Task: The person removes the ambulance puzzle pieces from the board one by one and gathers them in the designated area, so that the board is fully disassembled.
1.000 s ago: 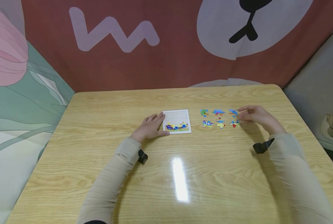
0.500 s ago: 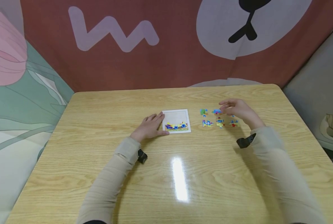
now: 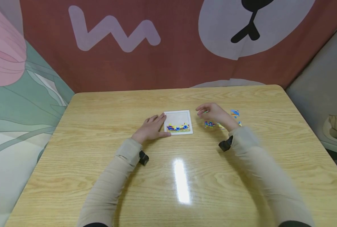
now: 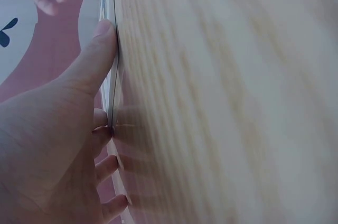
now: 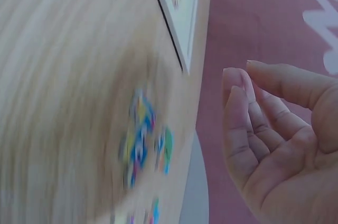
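Observation:
My left hand (image 3: 150,128) rests against the left side of a white puzzle board (image 3: 177,117), its fingers at the edge and its thumb near the lower left corner. Filled pieces along the bottom of the board show a colourful vehicle-like picture (image 3: 178,127). Over the loose jigsaw pieces hovers my right hand (image 3: 214,114), fingers loosely bent. Nothing is between thumb and fingertips in the right wrist view, where a green piece (image 5: 168,147) lies below on the table. A piece with blue and yellow (image 3: 209,124) and a blue-orange piece (image 3: 235,113) show around the hand; others are partly hidden.
The wood-grain table (image 3: 100,164) meets a red printed wall (image 3: 179,69) at its far edge. A glare strip (image 3: 181,181) shines on the tabletop in front of the board. Dark wrist cameras (image 3: 225,144) sit on both cuffs.
My right hand has swept left, from the right end of the loose pieces to above the left ones. The left hand and the board have stayed put.

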Tool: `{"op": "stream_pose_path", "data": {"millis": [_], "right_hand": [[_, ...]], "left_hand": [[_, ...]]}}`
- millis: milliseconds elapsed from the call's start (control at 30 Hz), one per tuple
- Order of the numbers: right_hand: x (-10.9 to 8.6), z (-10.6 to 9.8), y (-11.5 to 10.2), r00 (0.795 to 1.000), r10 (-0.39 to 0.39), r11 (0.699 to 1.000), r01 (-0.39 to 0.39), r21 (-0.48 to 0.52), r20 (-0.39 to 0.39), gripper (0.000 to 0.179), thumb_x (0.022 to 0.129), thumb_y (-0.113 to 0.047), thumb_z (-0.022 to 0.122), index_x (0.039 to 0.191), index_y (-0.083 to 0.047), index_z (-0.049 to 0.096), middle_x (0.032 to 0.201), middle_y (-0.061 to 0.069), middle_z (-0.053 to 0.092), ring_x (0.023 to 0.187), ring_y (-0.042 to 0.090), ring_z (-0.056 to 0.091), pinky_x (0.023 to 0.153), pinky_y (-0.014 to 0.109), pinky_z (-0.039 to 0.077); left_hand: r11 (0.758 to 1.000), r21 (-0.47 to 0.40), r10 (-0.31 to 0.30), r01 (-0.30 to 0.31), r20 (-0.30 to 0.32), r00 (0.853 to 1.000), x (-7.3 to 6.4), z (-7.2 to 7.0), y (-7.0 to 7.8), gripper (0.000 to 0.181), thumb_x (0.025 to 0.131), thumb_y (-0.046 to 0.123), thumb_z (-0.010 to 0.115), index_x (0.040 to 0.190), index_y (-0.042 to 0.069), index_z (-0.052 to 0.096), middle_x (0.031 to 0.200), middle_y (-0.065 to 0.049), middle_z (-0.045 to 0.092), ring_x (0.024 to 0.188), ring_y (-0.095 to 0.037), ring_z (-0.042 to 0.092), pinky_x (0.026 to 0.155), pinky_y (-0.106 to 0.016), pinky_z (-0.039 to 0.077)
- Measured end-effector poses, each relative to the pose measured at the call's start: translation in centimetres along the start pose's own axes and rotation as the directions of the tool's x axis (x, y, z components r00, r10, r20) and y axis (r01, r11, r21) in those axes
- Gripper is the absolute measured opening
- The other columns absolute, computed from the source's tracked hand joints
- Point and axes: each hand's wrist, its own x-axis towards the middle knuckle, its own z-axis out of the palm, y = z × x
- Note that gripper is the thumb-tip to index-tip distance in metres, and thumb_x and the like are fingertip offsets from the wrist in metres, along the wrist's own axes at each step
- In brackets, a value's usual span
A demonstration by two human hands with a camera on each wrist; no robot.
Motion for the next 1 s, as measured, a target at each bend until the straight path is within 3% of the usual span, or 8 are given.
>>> {"op": "stream_pose_path", "data": {"millis": [167, 500, 767, 1000], "right_hand": [[1.1, 2.3, -0.6, 0.998, -0.056, 0.998, 0.057, -0.034, 0.032, 0.034, 0.089, -0.002, 0.061, 0.122, 0.007, 0.058, 0.110, 0.026, 0.066, 0.097, 0.027, 0.064, 0.072, 0.020, 0.049], [2.2, 6.3, -2.0, 0.988, -0.065, 0.996, 0.073, -0.057, 0.140, 0.031, 0.091, -0.007, 0.061, 0.121, 0.001, 0.061, 0.113, 0.020, 0.067, 0.104, 0.029, 0.063, 0.080, 0.026, 0.052], [2.5, 7.9, -3.0, 0.983, -0.080, 0.994, 0.091, -0.060, 0.166, 0.033, 0.088, 0.002, 0.059, 0.120, 0.004, 0.060, 0.117, 0.021, 0.065, 0.112, 0.032, 0.061, 0.092, 0.035, 0.053], [2.9, 8.5, -3.1, 0.980, -0.067, 0.991, 0.087, -0.100, 0.185, 0.036, 0.084, 0.003, 0.061, 0.120, 0.003, 0.060, 0.124, 0.021, 0.062, 0.117, 0.034, 0.058, 0.103, 0.041, 0.047]], "left_hand": [[1.000, 0.013, 0.002, -0.002, 0.002, 1.000, 0.0, 0.0, 0.0, 0.092, 0.091, 0.062, 0.047, 0.155, 0.014, 0.002, 0.163, -0.002, -0.001, 0.151, -0.030, 0.004, 0.122, -0.051, 0.007], [1.000, 0.027, 0.003, -0.003, -0.011, 1.000, 0.1, 0.0, 0.0, 0.092, 0.090, 0.063, 0.047, 0.155, 0.013, 0.005, 0.163, -0.003, 0.001, 0.150, -0.030, 0.007, 0.122, -0.052, 0.009], [0.999, 0.033, 0.013, -0.013, -0.010, 1.000, 0.1, 0.0, 0.0, 0.091, 0.091, 0.063, 0.047, 0.155, 0.013, 0.005, 0.163, -0.003, 0.001, 0.150, -0.031, 0.007, 0.122, -0.053, 0.010], [0.999, 0.029, 0.015, -0.015, -0.007, 1.000, 0.1, 0.0, -0.1, 0.092, 0.091, 0.062, 0.047, 0.155, 0.012, 0.005, 0.163, -0.004, 0.001, 0.150, -0.031, 0.007, 0.122, -0.053, 0.009]]}}
